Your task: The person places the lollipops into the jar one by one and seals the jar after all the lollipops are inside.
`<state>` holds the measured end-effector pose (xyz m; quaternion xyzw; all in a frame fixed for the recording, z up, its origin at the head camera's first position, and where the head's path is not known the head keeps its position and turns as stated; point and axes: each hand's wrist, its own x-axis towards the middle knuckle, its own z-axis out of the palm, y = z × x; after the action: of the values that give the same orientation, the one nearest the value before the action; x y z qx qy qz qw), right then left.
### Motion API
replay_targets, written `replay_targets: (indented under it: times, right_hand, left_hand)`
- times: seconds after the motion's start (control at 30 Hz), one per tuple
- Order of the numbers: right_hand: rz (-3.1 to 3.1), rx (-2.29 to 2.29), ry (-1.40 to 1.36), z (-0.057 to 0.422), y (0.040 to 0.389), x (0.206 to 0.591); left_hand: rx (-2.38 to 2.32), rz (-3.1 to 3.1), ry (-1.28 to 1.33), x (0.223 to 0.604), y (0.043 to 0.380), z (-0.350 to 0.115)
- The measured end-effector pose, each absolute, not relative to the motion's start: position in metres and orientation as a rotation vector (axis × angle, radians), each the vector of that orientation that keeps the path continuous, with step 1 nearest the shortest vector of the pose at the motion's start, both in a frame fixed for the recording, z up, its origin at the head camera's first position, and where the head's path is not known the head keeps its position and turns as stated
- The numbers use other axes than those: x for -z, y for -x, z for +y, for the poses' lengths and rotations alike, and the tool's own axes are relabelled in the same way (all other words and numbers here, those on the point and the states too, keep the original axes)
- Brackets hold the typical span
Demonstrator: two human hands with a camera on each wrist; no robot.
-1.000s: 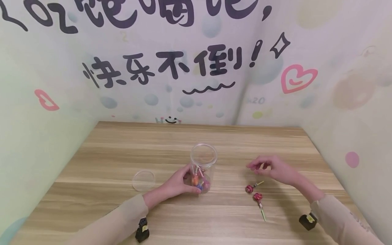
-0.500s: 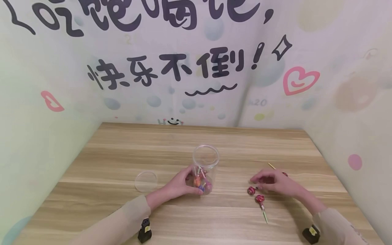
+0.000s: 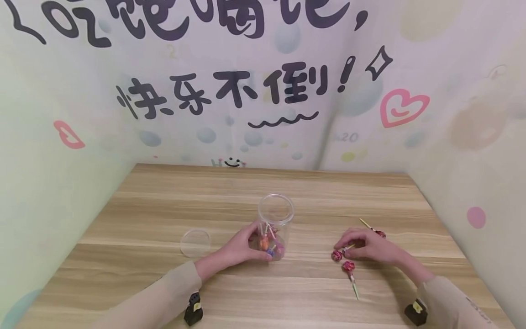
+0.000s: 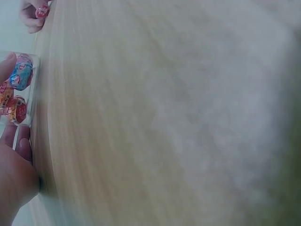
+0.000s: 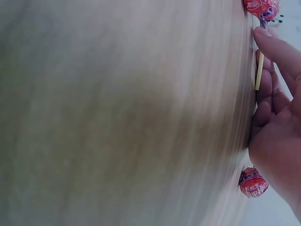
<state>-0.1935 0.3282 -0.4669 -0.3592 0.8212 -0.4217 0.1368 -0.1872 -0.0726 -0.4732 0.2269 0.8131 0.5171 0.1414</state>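
Note:
My left hand point(image 3: 238, 249) grips a clear plastic jar point(image 3: 283, 230) round its lower side, thumb in front. The jar stands upright and uncovered, with several wrapped lollipops point(image 3: 265, 243) inside; in the left wrist view a blue-wrapped lollipop point(image 4: 21, 75) shows through its wall. At the right, my right hand point(image 3: 371, 246) pinches the stick of a red-wrapped lollipop point(image 3: 337, 255) between thumb and fingers. The right wrist view has this lollipop's head point(image 5: 263, 8) just beyond the thumb. A second red lollipop point(image 3: 348, 267) lies nearer me, and another point(image 3: 380, 234) sits partly hidden behind the hand.
A round clear lid point(image 3: 195, 243) lies flat on the wooden table point(image 3: 197, 196), left of the jar. Printed cloth walls point(image 3: 230, 141) enclose the table at the back and both sides. Black wrist devices point(image 3: 193, 310) hang under both sleeves.
My right hand has come down onto the red lollipop and now pinches its stick. Another lollipop has come into view behind that hand. My left hand stays on the jar.

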Motion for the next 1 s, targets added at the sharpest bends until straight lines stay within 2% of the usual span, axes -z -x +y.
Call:
replay_targets:
  times: [0.73, 1.0]
  right_hand:
    - [2.431, 1.172, 0.893, 0.324, 0.197, 0.467]
    - [2.395, 1.076, 0.721, 0.322, 0.208, 0.448]
  left_hand:
    - [-1.487, 2.349, -0.655, 0.475, 0.189, -0.072]
    - [-1.483, 2.355, -0.661, 0.474, 0.188, -0.073]
